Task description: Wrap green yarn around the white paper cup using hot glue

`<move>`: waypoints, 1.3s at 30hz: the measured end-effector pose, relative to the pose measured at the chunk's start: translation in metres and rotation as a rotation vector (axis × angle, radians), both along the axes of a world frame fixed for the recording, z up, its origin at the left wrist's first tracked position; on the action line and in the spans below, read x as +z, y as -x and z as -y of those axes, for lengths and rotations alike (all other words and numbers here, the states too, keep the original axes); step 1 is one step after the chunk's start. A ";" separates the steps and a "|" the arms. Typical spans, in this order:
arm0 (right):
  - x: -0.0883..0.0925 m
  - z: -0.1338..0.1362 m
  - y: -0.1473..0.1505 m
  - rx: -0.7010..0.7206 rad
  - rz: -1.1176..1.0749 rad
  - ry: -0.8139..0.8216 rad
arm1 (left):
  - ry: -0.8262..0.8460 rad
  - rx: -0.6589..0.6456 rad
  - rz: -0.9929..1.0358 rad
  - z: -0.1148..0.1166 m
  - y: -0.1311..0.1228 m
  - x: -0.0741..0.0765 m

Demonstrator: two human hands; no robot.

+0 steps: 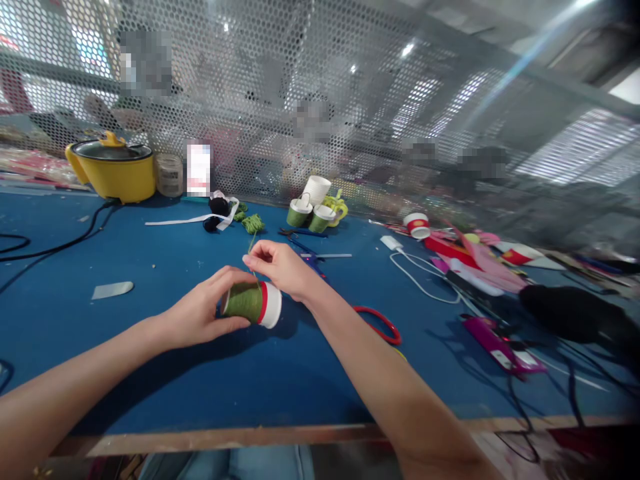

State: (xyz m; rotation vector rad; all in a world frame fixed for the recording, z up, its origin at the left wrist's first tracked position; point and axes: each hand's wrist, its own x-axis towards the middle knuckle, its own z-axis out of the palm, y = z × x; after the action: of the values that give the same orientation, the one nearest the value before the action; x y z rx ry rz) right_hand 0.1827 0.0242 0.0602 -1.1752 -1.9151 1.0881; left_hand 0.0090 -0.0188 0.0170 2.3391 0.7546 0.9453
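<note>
My left hand (210, 307) is wrapped round a paper cup (247, 303), which lies tilted on its side with its white rim to the right. Green yarn covers most of the cup's wall, and a red band shows near the rim. Just above the cup, my right hand (275, 263) pinches a strand of green yarn (254, 265) between thumb and fingertips. That strand runs from the cup up toward a small bundle of green yarn (253, 224) on the blue table (175, 380).
Green-wrapped cups (320, 217) and dark-handled pliers (295, 233) stand behind my hands. A yellow electric pot (120, 173) is at the back left. Red-handled scissors (383, 323) lie by my right forearm. Cables, a purple device (500, 347) and coloured scraps crowd the right side.
</note>
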 end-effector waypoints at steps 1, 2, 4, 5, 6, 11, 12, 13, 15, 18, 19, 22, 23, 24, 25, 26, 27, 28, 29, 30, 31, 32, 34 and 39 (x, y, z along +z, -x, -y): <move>0.000 -0.002 0.001 0.012 -0.003 0.006 | -0.006 0.004 -0.016 0.000 0.000 -0.001; -0.001 -0.004 0.003 0.022 -0.002 0.015 | -0.009 0.008 -0.036 0.000 0.001 -0.002; -0.003 -0.008 0.006 0.042 0.018 0.036 | -0.003 0.009 -0.074 0.000 0.001 -0.003; -0.005 -0.011 0.007 0.043 0.044 0.041 | 0.002 0.009 -0.085 0.000 0.001 -0.004; -0.008 -0.014 0.009 0.034 0.081 0.038 | 0.008 0.011 -0.092 0.000 0.001 -0.004; -0.018 -0.036 0.004 -0.146 0.255 -0.066 | 0.033 0.019 -0.103 0.001 0.000 -0.003; -0.018 -0.041 -0.001 -0.192 0.279 -0.089 | 0.034 0.021 -0.101 0.000 0.000 -0.003; -0.016 -0.045 -0.009 -0.240 0.312 -0.114 | 0.036 0.027 -0.098 0.000 0.000 -0.002; -0.011 -0.049 -0.030 -0.346 0.393 -0.163 | 0.038 0.049 -0.093 -0.001 0.001 -0.001; -0.005 -0.046 -0.064 -0.467 0.541 -0.181 | 0.038 0.082 -0.095 -0.003 0.002 0.001; -0.006 -0.043 -0.074 -0.481 0.591 -0.158 | 0.036 0.089 -0.093 -0.003 0.002 0.001; -0.015 -0.035 -0.093 -0.488 0.702 -0.064 | 0.017 0.109 -0.079 -0.003 0.002 0.001; -0.020 -0.034 -0.096 -0.492 0.723 -0.039 | 0.008 0.115 -0.075 -0.003 0.002 0.001; -0.025 -0.032 -0.098 -0.500 0.736 -0.023 | -0.001 0.119 -0.073 -0.002 0.002 0.001; -0.028 -0.031 -0.098 -0.510 0.741 -0.012 | -0.013 0.119 -0.071 -0.002 0.002 0.001; -0.031 -0.031 -0.098 -0.524 0.740 -0.006 | -0.027 0.114 -0.069 -0.002 0.003 0.001; -0.032 -0.031 -0.098 -0.539 0.733 -0.002 | -0.041 0.109 -0.066 -0.002 0.003 0.001; -0.032 -0.030 -0.097 -0.554 0.721 0.000 | -0.056 0.103 -0.065 -0.002 0.003 0.001; -0.030 -0.029 -0.097 -0.569 0.705 -0.002 | -0.071 0.100 -0.062 -0.002 0.004 0.001; -0.027 -0.027 -0.097 -0.581 0.683 -0.009 | -0.083 0.101 -0.060 -0.002 0.004 0.001; -0.022 -0.024 -0.096 -0.589 0.658 -0.023 | -0.094 0.108 -0.056 -0.002 0.005 0.001; -0.017 -0.020 -0.095 -0.591 0.636 -0.041 | -0.101 0.117 -0.051 -0.002 0.005 0.001; -0.005 -0.010 -0.093 -0.562 0.556 -0.060 | -0.114 0.127 -0.047 -0.003 0.005 0.000; 0.019 0.024 -0.079 -0.374 0.146 0.025 | -0.115 0.124 -0.052 -0.004 0.004 -0.003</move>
State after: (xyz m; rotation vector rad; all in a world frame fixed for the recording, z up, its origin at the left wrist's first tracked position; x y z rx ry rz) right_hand 0.2619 -0.0003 0.0796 -1.5870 -1.6947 0.8449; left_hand 0.0048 -0.0146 0.0145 2.4482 0.8966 1.0082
